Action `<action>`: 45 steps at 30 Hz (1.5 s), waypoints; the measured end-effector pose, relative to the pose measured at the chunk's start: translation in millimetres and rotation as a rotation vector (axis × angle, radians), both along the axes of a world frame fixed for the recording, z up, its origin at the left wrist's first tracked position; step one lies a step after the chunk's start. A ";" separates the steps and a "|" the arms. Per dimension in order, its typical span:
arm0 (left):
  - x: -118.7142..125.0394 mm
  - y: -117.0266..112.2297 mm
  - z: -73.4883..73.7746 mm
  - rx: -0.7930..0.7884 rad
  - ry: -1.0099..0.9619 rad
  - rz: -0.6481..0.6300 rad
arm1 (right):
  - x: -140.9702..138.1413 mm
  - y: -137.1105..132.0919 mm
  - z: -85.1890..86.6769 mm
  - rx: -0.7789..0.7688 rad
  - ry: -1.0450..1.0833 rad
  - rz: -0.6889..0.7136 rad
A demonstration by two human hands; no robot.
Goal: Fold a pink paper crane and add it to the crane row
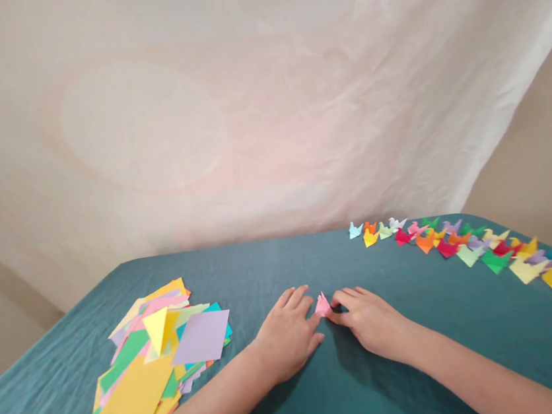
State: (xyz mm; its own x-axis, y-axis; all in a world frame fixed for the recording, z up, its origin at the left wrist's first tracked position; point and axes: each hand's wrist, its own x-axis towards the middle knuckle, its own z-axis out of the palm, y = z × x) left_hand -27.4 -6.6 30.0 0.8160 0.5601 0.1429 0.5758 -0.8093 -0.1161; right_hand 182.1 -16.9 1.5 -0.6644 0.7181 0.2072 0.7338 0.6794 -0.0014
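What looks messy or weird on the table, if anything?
The loose pile of coloured paper sheets on the left: it lies at all angles, and one yellow sheet looks bent among flat ones. The folded paper birds opposite sit in rough rows. Nothing looks spilled.

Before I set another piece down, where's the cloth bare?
Bare cloth shows between paper pile and folded birds, beyond the pink piece; also between right hand and birds. Crowded: the pile and the bird rows.

Looks to me like a makeshift indoor craft corner: a table under a dark green cloth, a pale sheet hung at twelve o'clock, coloured paper heaped at ten, folded paper birds ranked at two.
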 end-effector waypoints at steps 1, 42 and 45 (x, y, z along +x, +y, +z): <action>0.4 0.2 -0.5 0.009 0.000 -0.004 | 1.2 1.0 -3.9 0.020 0.040 0.006; 12.2 -6.7 2.9 -0.201 -0.066 0.110 | 18.6 7.7 -26.0 -0.036 0.508 0.036; 11.2 7.8 2.8 -0.264 -0.122 0.124 | 18.5 11.6 -26.6 -0.140 0.613 -0.025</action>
State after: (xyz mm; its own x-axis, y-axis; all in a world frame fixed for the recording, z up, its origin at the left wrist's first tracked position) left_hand -16.2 1.3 32.8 0.7248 0.6851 0.0722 0.6688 -0.7249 0.1648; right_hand 200.6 -5.3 -25.1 -0.4368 0.7800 0.4481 0.5872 0.6246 -0.5149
